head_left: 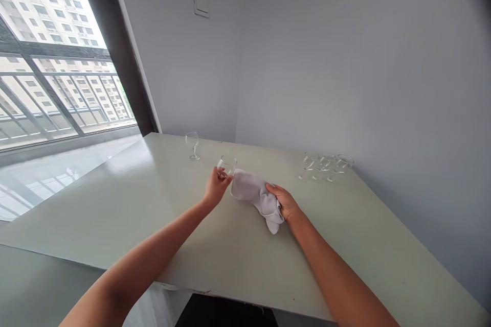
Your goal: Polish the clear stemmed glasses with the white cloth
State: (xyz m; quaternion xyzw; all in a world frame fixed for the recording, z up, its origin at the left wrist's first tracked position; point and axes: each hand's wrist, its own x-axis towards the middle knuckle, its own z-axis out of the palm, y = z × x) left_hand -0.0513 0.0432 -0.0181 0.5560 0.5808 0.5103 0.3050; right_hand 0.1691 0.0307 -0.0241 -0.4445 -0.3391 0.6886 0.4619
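My left hand [218,186] grips a clear stemmed glass [227,163] near the middle of the table, its fingers closed around the lower part, so the stem and foot are hidden. To the right, my right hand [283,202] is closed on a white cloth [251,187]. One end of the cloth reaches over to the glass and seems to touch it or lie just beside it; the other end hangs in folds below my right hand. Beyond my left hand, another stemmed glass [192,144] stands upright on the table.
Three more stemmed glasses [322,164] stand in a group near the table's back right edge, by the wall. The pale table [126,204] reaches back to the room's corner. A window [61,61] is on the left, and a light switch [201,5] sits on the wall.
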